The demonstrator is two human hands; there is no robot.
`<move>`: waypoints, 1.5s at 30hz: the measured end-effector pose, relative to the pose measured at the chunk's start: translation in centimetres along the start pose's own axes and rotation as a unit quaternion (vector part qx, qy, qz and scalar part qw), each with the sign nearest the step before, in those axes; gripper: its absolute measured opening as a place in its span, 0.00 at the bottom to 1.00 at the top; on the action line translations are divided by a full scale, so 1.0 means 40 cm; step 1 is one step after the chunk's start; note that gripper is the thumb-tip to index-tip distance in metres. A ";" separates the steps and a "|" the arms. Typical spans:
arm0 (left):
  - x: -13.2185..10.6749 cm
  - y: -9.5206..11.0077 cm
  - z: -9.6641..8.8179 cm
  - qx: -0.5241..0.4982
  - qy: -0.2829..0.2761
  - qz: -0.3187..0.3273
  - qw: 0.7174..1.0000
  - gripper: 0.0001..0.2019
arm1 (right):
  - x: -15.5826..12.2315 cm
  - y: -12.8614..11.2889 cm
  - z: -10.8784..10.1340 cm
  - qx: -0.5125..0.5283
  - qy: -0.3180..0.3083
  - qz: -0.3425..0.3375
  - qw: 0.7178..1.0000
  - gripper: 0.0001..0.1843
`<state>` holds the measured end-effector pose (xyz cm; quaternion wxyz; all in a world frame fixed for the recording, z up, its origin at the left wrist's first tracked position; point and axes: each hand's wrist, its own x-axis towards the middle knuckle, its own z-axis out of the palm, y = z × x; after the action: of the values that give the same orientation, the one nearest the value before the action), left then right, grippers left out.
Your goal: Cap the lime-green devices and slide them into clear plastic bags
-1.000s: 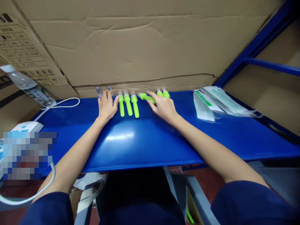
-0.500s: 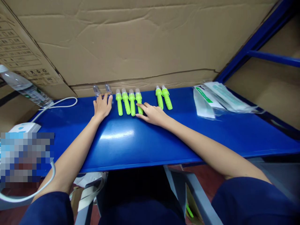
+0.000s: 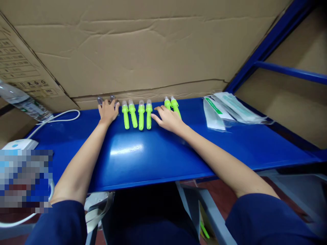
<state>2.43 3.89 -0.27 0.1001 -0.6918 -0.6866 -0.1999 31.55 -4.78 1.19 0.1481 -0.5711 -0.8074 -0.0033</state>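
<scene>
head view: your left hand [image 3: 107, 112] lies flat on the blue counter [image 3: 158, 153], fingers spread, holding nothing. its fingertips touch 2 clear tubes [image 3: 105, 100] at the back edge, right by the cardboard wall [image 3: 143, 51]. just beside that hand, on its right, 4 green tubes [image 3: 136, 114] lie in a row w/ clear caps pointing away from you. they sit close together, side by side.

your right hand [image 3: 167, 119] is flat too, palm down, fingers loose & spread, not gripping anything. it rests on the lower part of 2 more green tubes [image 3: 170, 102], so only their tops & caps show. its pointer finger reaches toward the row of 4, near the last one but i can't tell if it touches.

far to your right, some flat clear packets [image 3: 230, 109] w/ green print lie in a pile on the counter, well apart from both hands. on your left, a white cable [image 3: 60, 119] loops on the counter, a water bottle [image 3: 22, 102] lies on its side & a white box thing [image 3: 17, 144] sits at the edge.
</scene>
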 end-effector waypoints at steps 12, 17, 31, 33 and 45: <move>-0.042 -0.032 -0.013 0.009 0.014 0.033 0.999 0.30 | 0.029 0.065 -0.019 -0.025 0.024 0.097 0.995 0.26; -0.075 -0.042 -0.041 0.011 0.002 0.062 0.998 0.28 | 0.030 0.079 -0.017 -0.029 0.033 0.117 0.992 0.24; -0.127 -0.068 -0.075 0.026 -0.033 0.139 0.989 0.25 | 0.030 0.085 0.026 -0.075 -0.032 0.147 0.986 0.31; -0.126 -0.072 -0.077 0.023 -0.030 0.142 0.989 0.24 | 0.030 0.082 0.026 -0.071 -0.036 0.149 0.986 0.32; -0.117 -0.087 -0.060 -0.067 0.099 0.074 0.990 0.17 | 0.036 0.069 0.013 0.047 0.042 0.121 0.991 0.34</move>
<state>-1.24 -1.22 -0.51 0.1356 -0.7228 -0.6050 -0.3051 33.55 -2.39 0.58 0.2074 -0.6561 -0.7250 0.0283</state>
